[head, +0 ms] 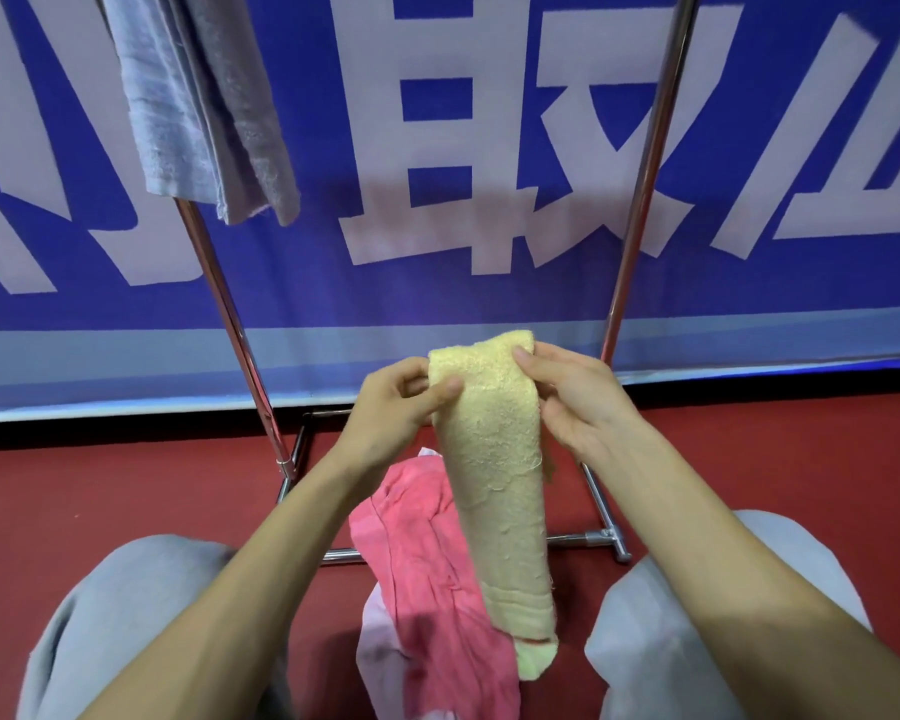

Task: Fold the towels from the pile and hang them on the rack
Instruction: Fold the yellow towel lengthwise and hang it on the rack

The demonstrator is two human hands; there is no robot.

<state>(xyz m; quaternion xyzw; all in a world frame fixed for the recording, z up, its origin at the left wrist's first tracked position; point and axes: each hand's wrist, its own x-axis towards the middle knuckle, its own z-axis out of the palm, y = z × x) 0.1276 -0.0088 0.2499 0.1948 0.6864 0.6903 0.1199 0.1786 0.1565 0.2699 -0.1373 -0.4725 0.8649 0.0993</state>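
A yellow towel [500, 475], folded into a long narrow strip, hangs down from both my hands in the middle of the view. My left hand [396, 407] pinches its upper left edge, and my right hand [572, 392] grips its upper right edge. Below it, on the red floor between my knees, lies the pile: a pink towel [432, 579], a pale lilac one [380, 646] and a light green corner [536, 659]. The metal rack [230, 304] stands in front of me. Grey and pale blue towels [198, 106] hang from its top left.
A blue banner [489, 293] with large white characters fills the background behind the rack. The rack's right upright [645, 174] and base bars [593, 537] stand on the red floor. My knees in grey trousers [126, 605] flank the pile.
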